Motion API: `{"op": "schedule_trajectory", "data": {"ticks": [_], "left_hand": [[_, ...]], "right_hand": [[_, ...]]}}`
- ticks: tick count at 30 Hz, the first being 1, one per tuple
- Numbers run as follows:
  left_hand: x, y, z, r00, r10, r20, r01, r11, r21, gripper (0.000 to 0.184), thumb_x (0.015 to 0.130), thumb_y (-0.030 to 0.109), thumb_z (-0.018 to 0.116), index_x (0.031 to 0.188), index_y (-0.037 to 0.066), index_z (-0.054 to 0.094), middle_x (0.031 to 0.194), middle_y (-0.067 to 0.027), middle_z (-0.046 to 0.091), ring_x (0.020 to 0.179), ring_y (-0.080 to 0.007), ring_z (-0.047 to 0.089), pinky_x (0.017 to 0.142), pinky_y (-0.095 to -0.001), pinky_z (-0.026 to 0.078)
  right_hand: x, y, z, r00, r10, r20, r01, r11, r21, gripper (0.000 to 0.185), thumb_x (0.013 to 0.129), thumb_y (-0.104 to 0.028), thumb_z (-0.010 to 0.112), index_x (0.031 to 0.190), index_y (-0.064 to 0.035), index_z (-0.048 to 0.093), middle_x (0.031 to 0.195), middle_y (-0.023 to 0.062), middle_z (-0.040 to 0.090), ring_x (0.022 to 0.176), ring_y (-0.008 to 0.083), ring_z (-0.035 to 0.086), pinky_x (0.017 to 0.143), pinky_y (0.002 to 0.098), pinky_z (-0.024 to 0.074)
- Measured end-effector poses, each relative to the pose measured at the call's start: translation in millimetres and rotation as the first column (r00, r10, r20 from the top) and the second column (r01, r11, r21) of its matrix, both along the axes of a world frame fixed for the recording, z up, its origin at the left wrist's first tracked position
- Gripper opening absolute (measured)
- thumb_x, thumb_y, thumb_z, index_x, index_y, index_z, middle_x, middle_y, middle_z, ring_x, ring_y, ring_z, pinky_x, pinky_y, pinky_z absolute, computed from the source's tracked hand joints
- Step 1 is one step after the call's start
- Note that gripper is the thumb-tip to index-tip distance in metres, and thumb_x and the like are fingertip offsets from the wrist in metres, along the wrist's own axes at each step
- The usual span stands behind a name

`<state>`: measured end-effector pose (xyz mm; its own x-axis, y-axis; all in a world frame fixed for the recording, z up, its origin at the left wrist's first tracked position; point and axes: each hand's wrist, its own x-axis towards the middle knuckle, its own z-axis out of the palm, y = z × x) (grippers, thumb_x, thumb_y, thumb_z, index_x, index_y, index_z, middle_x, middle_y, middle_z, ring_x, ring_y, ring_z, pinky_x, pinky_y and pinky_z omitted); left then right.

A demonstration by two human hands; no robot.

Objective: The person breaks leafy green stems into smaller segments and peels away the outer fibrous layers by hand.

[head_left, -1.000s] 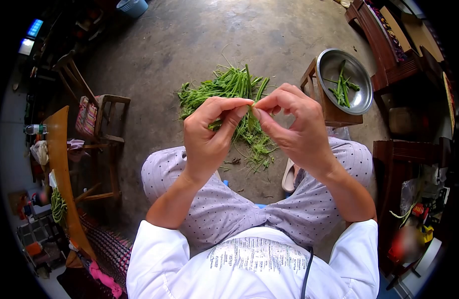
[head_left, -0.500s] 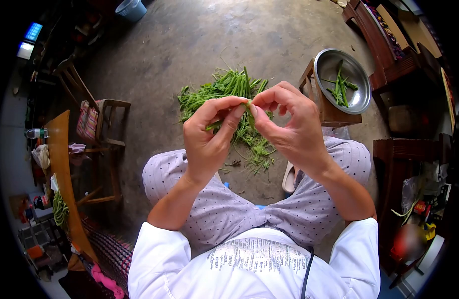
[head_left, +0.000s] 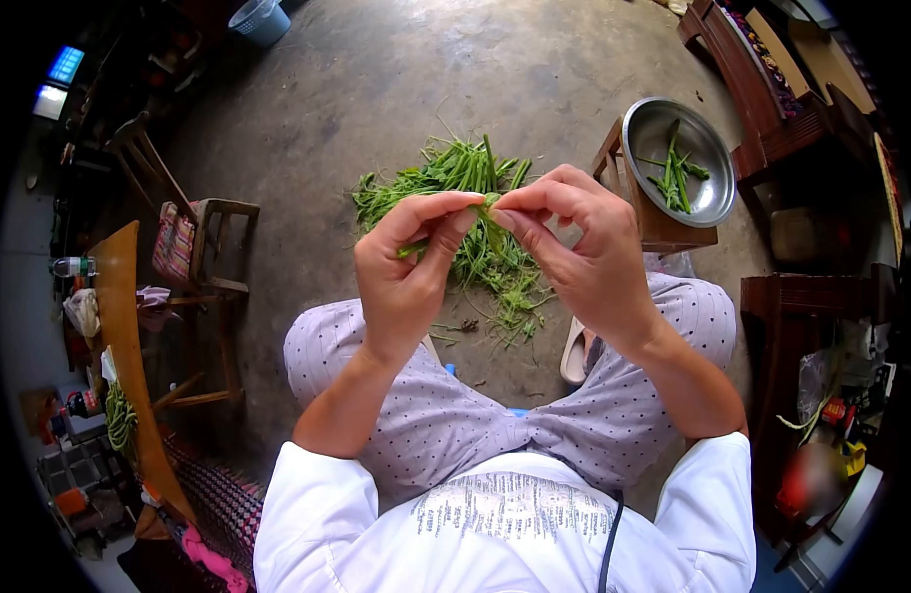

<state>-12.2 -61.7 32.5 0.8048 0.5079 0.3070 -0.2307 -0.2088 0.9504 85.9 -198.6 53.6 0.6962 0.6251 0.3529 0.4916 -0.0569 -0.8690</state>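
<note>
Above the pile of green stems and leaves (head_left: 406,188) on the floor, both my hands meet at their fingertips. My left hand (head_left: 406,272) pinches a green vegetable stem (head_left: 491,201) between thumb and forefinger, and its lower end pokes out below the palm. With thumb and forefinger, my right hand (head_left: 599,262) grips the same stem's tip from the other side. Part of the stem is hidden behind the fingers. To the right, a metal basin (head_left: 653,124) holds several cut green stems (head_left: 679,178).
The basin sits on a wooden stool (head_left: 663,233). A wooden chair (head_left: 208,212) and a table edge (head_left: 123,296) are on the left. Dark wooden furniture (head_left: 772,306) lines the right. A blue basket (head_left: 261,22) stands far back, and loose trimmings (head_left: 515,306) lie between my feet.
My left hand has shifted slightly left and down, and my right hand's fingers have curled in more. Both still pinch the stem.
</note>
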Motion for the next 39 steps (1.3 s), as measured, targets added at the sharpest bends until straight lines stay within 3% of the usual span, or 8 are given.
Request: {"op": "schedule_trajectory", "data": {"ticks": [6, 11, 15, 16, 18, 20, 29, 39], "left_hand": [[2.0, -1.3, -4.9, 0.995, 0.072, 0.063, -0.083, 0.976, 0.201, 0.015, 0.081, -0.003, 0.066, 0.094, 0.004, 0.068, 0.083, -0.0056, 0.067, 0.073, -0.0116, 0.060, 0.064, -0.0225, 0.047], [2.3, -2.3, -4.7, 0.993, 0.089, 0.080, -0.107, 0.959, 0.262, 0.015, 0.080, -0.003, 0.066, 0.093, 0.004, 0.069, 0.083, -0.0057, 0.067, 0.073, -0.0131, 0.060, 0.064, -0.0236, 0.047], [1.4, -4.0, -1.1, 0.995, 0.083, 0.063, -0.096, 0.964, 0.249, 0.014, 0.080, -0.004, 0.065, 0.093, 0.003, 0.068, 0.084, -0.0056, 0.067, 0.074, -0.0123, 0.060, 0.065, -0.0231, 0.047], [1.7, -4.3, -0.4, 0.995, 0.083, 0.063, -0.096, 0.964, 0.250, 0.014, 0.080, -0.004, 0.065, 0.093, 0.003, 0.068, 0.084, -0.0056, 0.067, 0.074, -0.0123, 0.060, 0.065, -0.0231, 0.047], [2.3, -4.4, 0.4, 0.997, 0.057, 0.057, -0.062, 0.995, 0.082, 0.014, 0.081, -0.004, 0.065, 0.093, 0.003, 0.068, 0.085, -0.0055, 0.067, 0.075, -0.0114, 0.060, 0.066, -0.0223, 0.047], [1.8, -3.2, -0.7, 0.997, 0.050, 0.056, -0.055, 0.995, 0.088, 0.014, 0.081, -0.004, 0.064, 0.093, 0.003, 0.068, 0.085, -0.0054, 0.067, 0.076, -0.0110, 0.060, 0.066, -0.0220, 0.047], [2.8, -1.0, -4.4, 0.995, 0.045, 0.084, -0.061, 0.979, 0.196, 0.014, 0.080, -0.004, 0.066, 0.092, 0.004, 0.068, 0.083, -0.0058, 0.066, 0.074, -0.0120, 0.060, 0.064, -0.0228, 0.047], [1.9, -4.0, -3.6, 0.992, 0.091, 0.084, -0.106, 0.976, 0.192, 0.015, 0.079, -0.004, 0.066, 0.091, 0.004, 0.068, 0.083, -0.0062, 0.067, 0.074, -0.0136, 0.060, 0.064, -0.0243, 0.047]], "right_hand": [[0.4, 0.5, -1.0, 0.972, -0.033, 0.231, 0.033, 0.999, 0.001, 0.006, 0.077, -0.008, 0.069, 0.081, -0.0044, 0.067, 0.074, 0.0083, 0.059, 0.072, 0.0244, 0.056, 0.066, 0.0340, 0.0445], [-0.4, 1.5, -0.3, 0.923, -0.043, 0.382, 0.050, 0.999, -0.009, 0.006, 0.076, -0.007, 0.068, 0.081, -0.0047, 0.066, 0.076, 0.0078, 0.058, 0.074, 0.0243, 0.056, 0.066, 0.0352, 0.0447], [-2.3, 2.3, 0.5, 0.945, -0.051, 0.324, 0.050, 0.999, 0.010, 0.006, 0.076, -0.007, 0.068, 0.081, -0.0038, 0.066, 0.075, 0.0080, 0.059, 0.073, 0.0239, 0.056, 0.066, 0.0347, 0.0445], [-2.4, 2.0, 0.5, 0.969, -0.040, 0.243, 0.037, 0.999, 0.015, 0.006, 0.077, -0.007, 0.067, 0.081, -0.0034, 0.066, 0.075, 0.0083, 0.059, 0.072, 0.0238, 0.056, 0.066, 0.0342, 0.0444], [-2.2, 1.9, 1.2, 0.987, -0.027, 0.161, 0.024, 0.999, 0.021, 0.005, 0.077, -0.007, 0.067, 0.081, -0.0031, 0.066, 0.074, 0.0085, 0.059, 0.072, 0.0238, 0.056, 0.066, 0.0337, 0.0442], [-2.2, 1.6, 3.1, 1.000, 0.011, 0.006, -0.011, 1.000, 0.025, 0.006, 0.077, -0.006, 0.067, 0.081, -0.0023, 0.065, 0.074, 0.0092, 0.059, 0.071, 0.0243, 0.057, 0.065, 0.0335, 0.0439], [-0.3, 1.8, 1.6, 0.974, -0.016, 0.226, 0.010, 1.000, 0.029, 0.006, 0.077, -0.007, 0.068, 0.081, -0.0035, 0.065, 0.073, 0.0083, 0.058, 0.071, 0.0241, 0.057, 0.065, 0.0347, 0.0442], [0.1, 0.3, 8.5, 0.997, 0.023, 0.079, -0.025, 1.000, 0.018, 0.006, 0.077, -0.007, 0.067, 0.081, -0.0015, 0.066, 0.074, 0.0094, 0.061, 0.070, 0.0214, 0.060, 0.064, 0.0314, 0.0464]]}}
